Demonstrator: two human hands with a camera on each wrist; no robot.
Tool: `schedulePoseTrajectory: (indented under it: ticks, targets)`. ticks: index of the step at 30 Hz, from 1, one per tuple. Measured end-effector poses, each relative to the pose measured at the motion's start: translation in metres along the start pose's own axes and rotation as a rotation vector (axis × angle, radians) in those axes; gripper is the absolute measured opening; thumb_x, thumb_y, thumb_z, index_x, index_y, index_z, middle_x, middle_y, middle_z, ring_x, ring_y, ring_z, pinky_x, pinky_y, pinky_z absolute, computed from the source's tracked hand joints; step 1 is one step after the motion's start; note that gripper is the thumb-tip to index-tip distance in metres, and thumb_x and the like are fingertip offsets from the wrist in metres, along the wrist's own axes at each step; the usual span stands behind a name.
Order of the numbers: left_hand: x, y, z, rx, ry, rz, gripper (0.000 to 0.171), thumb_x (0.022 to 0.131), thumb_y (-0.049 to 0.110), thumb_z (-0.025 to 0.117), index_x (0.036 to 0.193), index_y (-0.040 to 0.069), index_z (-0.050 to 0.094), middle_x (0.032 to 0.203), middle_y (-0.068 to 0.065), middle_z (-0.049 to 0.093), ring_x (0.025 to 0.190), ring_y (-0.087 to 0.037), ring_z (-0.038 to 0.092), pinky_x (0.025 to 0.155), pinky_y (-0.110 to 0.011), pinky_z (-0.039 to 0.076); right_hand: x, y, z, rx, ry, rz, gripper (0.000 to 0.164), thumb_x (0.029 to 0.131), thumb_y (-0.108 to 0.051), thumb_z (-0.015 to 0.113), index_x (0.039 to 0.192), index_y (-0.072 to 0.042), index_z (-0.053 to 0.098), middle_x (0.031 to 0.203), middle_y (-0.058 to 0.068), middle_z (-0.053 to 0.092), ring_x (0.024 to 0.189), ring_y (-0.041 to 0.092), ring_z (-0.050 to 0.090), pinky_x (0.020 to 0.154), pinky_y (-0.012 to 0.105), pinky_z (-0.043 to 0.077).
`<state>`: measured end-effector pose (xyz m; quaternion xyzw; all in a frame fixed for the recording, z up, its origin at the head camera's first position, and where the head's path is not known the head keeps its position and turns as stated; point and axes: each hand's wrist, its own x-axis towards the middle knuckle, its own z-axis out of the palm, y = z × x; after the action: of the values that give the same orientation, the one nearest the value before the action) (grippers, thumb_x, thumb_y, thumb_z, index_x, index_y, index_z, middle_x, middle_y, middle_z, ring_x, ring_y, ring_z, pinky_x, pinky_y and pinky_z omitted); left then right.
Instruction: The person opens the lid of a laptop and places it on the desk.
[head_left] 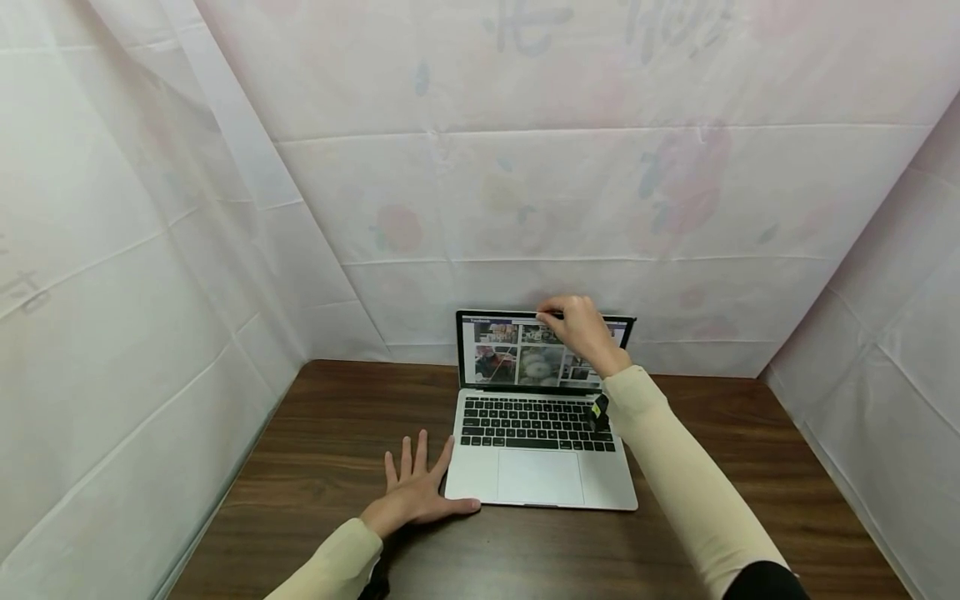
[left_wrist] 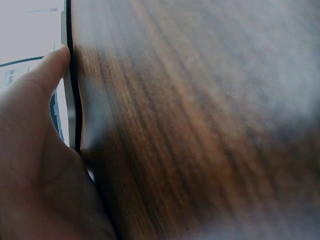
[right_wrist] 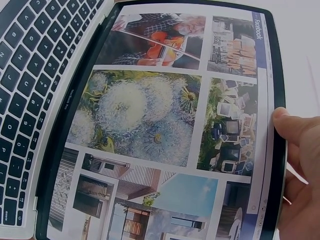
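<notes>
A silver laptop [head_left: 540, 479] stands unfolded on the table, its lit screen [head_left: 501, 354] showing a page of pictures. At the middle of the screen's top edge my right hand [head_left: 581, 329] pinches the lid; in the right wrist view the thumb [right_wrist: 284, 120] lies on the black bezel, with the other fingers behind the lid. My left hand [head_left: 416, 487] rests at the laptop's front left corner, fingers spread. Its thumb [left_wrist: 52, 67] touches the front edge in the left wrist view.
The dark wooden table [head_left: 337, 467] lies under the laptop. White cloth with faded fruit prints [head_left: 525, 200] hangs behind it and at both sides, close behind the screen. A dark wrist camera [head_left: 598, 412] sits under the right sleeve, over the keyboard's right end.
</notes>
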<state>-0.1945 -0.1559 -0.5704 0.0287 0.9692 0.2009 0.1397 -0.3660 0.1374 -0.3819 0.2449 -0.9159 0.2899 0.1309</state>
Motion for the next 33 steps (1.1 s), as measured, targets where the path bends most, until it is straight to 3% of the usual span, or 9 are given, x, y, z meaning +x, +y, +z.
schedulePoseTrajectory:
  ticks: [9, 33]
  targets:
    - [0.002, 0.0, -0.001, -0.003, -0.014, -0.003, 0.129, 0.063, 0.099, 0.059, 0.166, 0.039, 0.009, 0.173, -0.013, -0.014, 0.157, -0.043, -0.018, 0.116, -0.069, -0.022, 0.004, -0.001, 0.002, 0.025, 0.011, 0.033, 0.018, 0.101, -0.023, 0.068, 0.111, -0.01, 0.077, 0.11, 0.01, 0.077, 0.09, 0.022, 0.073, 0.079, 0.042, 0.06]
    - [0.0, -0.005, -0.002, 0.007, 0.003, -0.015, 0.13, 0.061, 0.099, 0.058, 0.166, 0.036, 0.014, 0.173, -0.014, -0.011, 0.157, -0.043, -0.018, 0.117, -0.069, -0.021, 0.014, -0.001, 0.013, 0.006, 0.075, 0.049, 0.017, 0.099, -0.021, 0.072, 0.11, -0.01, 0.079, 0.116, 0.01, 0.075, 0.101, 0.025, 0.072, 0.088, 0.042, 0.06]
